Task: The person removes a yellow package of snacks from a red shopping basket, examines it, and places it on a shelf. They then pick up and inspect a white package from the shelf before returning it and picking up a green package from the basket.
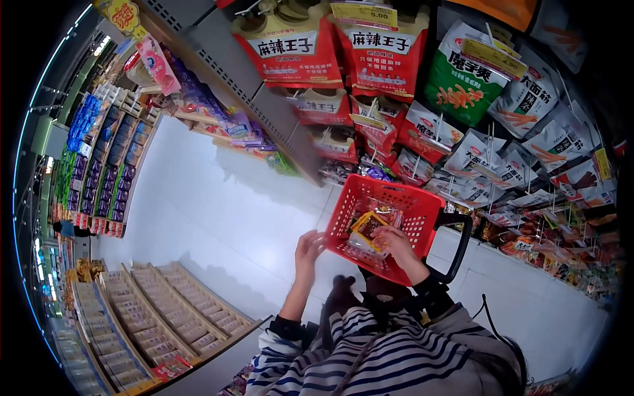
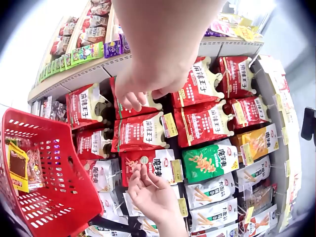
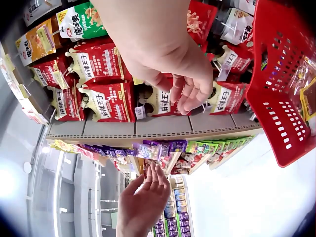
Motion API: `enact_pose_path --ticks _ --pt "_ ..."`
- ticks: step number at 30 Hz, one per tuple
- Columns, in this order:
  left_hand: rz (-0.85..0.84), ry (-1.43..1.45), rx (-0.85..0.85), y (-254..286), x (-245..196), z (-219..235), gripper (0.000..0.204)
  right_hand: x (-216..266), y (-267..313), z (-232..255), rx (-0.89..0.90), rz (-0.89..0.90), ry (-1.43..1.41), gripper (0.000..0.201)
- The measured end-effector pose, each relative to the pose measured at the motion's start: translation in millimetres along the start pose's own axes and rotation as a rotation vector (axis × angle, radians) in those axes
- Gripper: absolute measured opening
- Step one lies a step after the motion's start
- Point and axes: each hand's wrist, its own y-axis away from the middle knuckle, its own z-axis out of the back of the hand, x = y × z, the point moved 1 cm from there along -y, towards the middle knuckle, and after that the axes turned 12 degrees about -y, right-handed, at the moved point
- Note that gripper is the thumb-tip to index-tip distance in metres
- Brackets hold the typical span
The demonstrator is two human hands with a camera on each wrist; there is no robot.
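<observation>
Pale tiled floor (image 1: 218,191) under left grip (image 1: 309,247). Wood-edged tiered shelving (image 1: 228,342) off to its left, tall shelving (image 1: 113,158) farther out. Grey perforated rack (image 1: 274,113) ahead of grip. Bluish light strip (image 1: 43,71) far left of it.

Hanging snack packets (image 1: 287,56), price tags (image 1: 364,14), stocked shelves (image 1: 105,158) and a red shopping basket (image 1: 396,189) show a shop.

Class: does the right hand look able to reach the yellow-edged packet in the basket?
Probably yes: the right hand looks empty, the red basket is open-topped, and nothing appears to cover the yellow-edged packet.
</observation>
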Motion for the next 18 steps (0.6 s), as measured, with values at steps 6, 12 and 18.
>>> enact_pose_path --ticks 6,12,18 --pt "0.017 -0.06 0.119 -65 -18 16 0.031 10 -12 -10 -0.097 0.12 -0.038 0.017" --pt "0.016 -0.113 0.266 -140 -47 39 0.03 -10 -33 -7 -0.3 0.262 -0.126 0.018" --pt "0.098 -0.225 0.508 -208 -38 63 0.029 -52 -47 -19 -0.521 0.365 -0.287 0.02"
